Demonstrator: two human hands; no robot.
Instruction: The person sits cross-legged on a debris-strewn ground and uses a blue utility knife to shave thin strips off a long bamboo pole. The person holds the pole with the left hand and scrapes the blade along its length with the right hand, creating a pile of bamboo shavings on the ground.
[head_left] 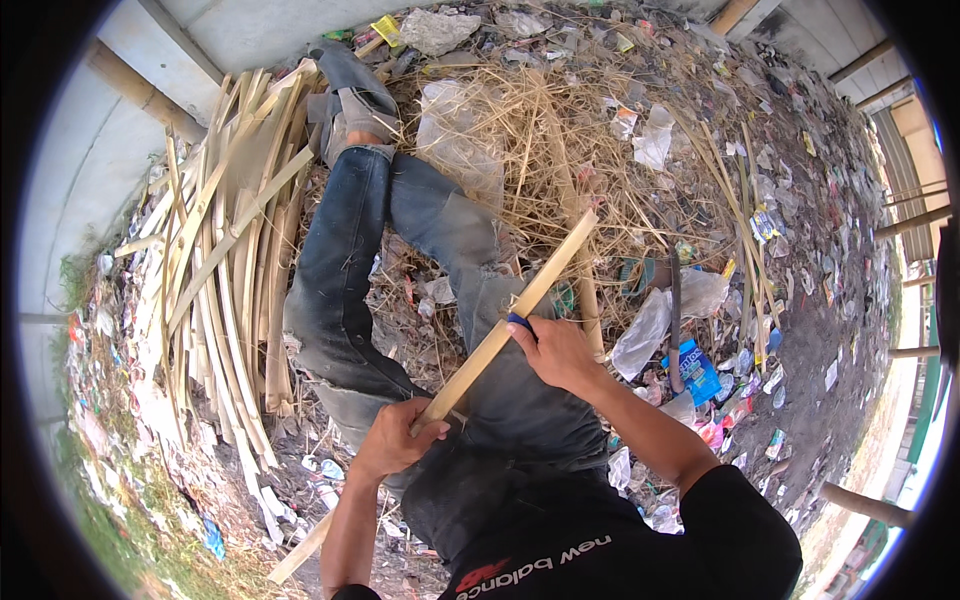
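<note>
One long, flat, pale-yellow bamboo strip (470, 372), lying aslant over the person's grey-blue trousered legs (345, 255), its near end towards the left — the left hand (397, 437) gripping it near the lap, the right hand (555, 350) closed on a small dark-blue object (519, 322) against its upper stretch. Beneath, litter-strewn dark earth (830, 290): a heap of pale split-bamboo strips (235, 240) along its left edge by the grey wall (95, 130), tangled straw-coloured shavings (540, 140) towards its far edge.

Walled at upper left with pale panels (85, 180); floored with litter-strewn dirt (835, 300); bordered right by wooden posts (868, 506); sunlit at lower left.
</note>
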